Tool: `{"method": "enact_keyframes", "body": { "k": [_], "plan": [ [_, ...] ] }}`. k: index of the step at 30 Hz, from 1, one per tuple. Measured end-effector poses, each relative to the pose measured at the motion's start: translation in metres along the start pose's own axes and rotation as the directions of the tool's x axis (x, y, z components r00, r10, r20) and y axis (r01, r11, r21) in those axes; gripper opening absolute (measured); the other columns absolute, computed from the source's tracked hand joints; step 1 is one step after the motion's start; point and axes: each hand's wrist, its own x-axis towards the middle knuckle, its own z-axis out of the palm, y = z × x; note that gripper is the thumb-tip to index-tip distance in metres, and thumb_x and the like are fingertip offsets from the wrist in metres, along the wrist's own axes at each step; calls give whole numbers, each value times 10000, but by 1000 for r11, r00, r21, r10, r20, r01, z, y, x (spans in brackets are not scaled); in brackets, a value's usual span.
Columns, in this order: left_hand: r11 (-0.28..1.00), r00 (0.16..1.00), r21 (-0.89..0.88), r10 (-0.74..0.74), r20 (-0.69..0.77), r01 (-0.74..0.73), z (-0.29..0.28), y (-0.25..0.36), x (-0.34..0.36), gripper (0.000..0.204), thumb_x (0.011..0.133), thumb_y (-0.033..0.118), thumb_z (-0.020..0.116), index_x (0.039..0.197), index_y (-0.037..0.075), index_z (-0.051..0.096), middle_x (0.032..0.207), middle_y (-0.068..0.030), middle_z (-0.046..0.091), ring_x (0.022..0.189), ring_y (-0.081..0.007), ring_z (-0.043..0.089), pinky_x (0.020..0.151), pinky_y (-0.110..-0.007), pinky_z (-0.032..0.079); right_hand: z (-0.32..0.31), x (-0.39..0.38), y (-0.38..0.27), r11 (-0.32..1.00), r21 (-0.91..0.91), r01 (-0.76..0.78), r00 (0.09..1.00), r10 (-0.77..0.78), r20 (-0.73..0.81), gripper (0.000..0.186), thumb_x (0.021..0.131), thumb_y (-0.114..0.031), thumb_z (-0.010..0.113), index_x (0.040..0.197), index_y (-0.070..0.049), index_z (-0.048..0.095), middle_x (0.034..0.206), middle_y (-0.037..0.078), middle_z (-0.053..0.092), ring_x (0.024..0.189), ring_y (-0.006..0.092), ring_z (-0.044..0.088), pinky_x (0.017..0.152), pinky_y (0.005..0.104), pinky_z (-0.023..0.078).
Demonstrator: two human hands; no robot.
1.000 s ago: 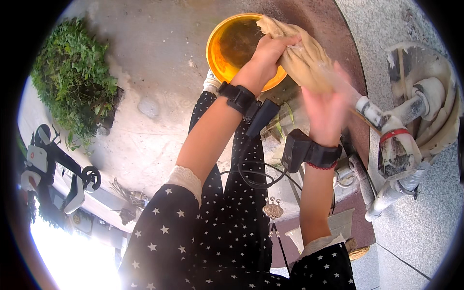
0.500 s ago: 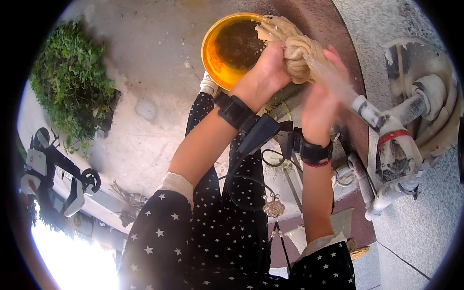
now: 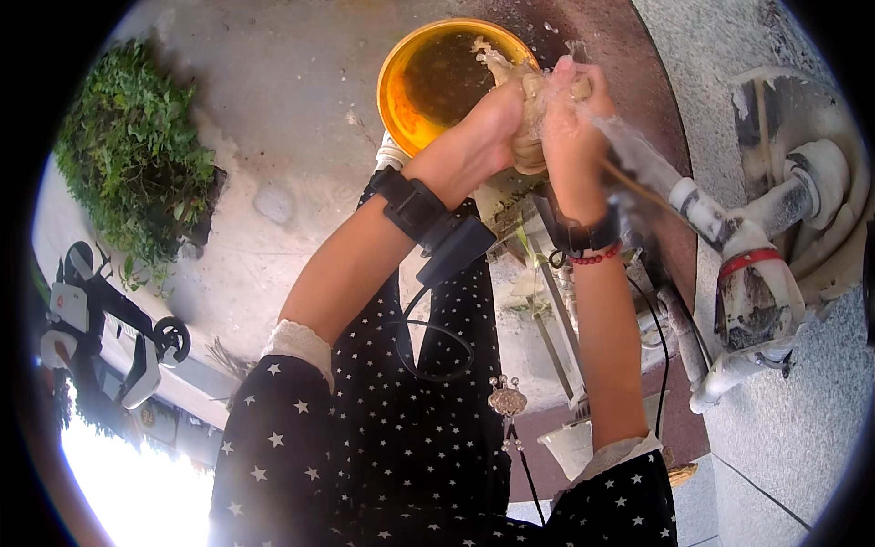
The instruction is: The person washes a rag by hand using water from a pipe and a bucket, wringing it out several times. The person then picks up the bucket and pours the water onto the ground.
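Both my hands are closed round a wet beige cloth point(image 3: 530, 137), bunched in thick folds, beside the rim of a yellow-orange basin point(image 3: 394, 109) with dark water in it. My left hand point(image 3: 497, 123) grips the bundle from the left. On its right side, my right hand point(image 3: 576, 123) wraps it with bent fingers, covering much of it. Water point(image 3: 638, 150) gushes from a white pipe outlet point(image 3: 685, 199) over my right hand and splashes around the cloth. Part of the cloth hangs toward the basin.
White pipes with a red band point(image 3: 749, 260) stand at the right against a speckled wall point(image 3: 775, 438). A leafy green plant point(image 3: 128, 155) grows at the left, and a black-and-white scooter point(image 3: 109, 328) stands below it. A pale container point(image 3: 570, 447) sits near my right forearm.
My right hand has moved up and left from the water stream and closed on the cloth. The bundle is now squeezed smaller, and my left forearm has shifted slightly left.
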Motion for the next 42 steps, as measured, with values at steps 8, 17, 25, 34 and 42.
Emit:
{"method": "enact_keyframes", "body": {
  "k": [8,17,25,34,42],
  "plan": [
    [981,970,24,193,-146,-192,-38,5,5,237,894,166,448,1095,42,472,1046,-105,558,929,-193,566,842,-357,464,-14,-13,-34,911,319,-259,965,254,58,190,811,-179,591,841,1,536,755,67,568,677,120,524,634,254,431],
    [968,986,-194,163,19,-157,-32,-8,10,305,925,281,368,1069,37,482,1032,-109,553,919,-206,568,807,-349,490,-7,-24,-29,869,488,-77,997,65,41,128,752,-52,606,861,-28,543,992,92,503,960,170,469,848,281,375],
    [913,901,-407,146,408,37,-20,4,-5,292,905,258,343,1005,47,520,1011,-105,568,917,-225,569,826,-359,475,0,-17,-26,970,-143,196,979,-201,-20,252,768,-189,624,940,-49,506,846,113,535,849,237,507,658,327,434],
    [919,963,-291,266,-41,-266,-34,4,-2,320,891,219,455,1162,48,442,1159,-95,507,1106,-240,458,999,-396,314,-34,-11,-27,886,331,-326,945,295,140,206,788,-196,613,766,-7,535,682,-14,520,649,45,434,595,221,399],
    [921,978,-332,207,-27,-204,-27,0,5,273,850,201,552,1066,43,500,1065,-85,548,989,-205,532,889,-360,429,-6,-12,-7,523,793,-314,854,521,-5,141,787,-144,581,862,-31,542,816,27,513,776,95,465,723,236,386]
  ]
}}
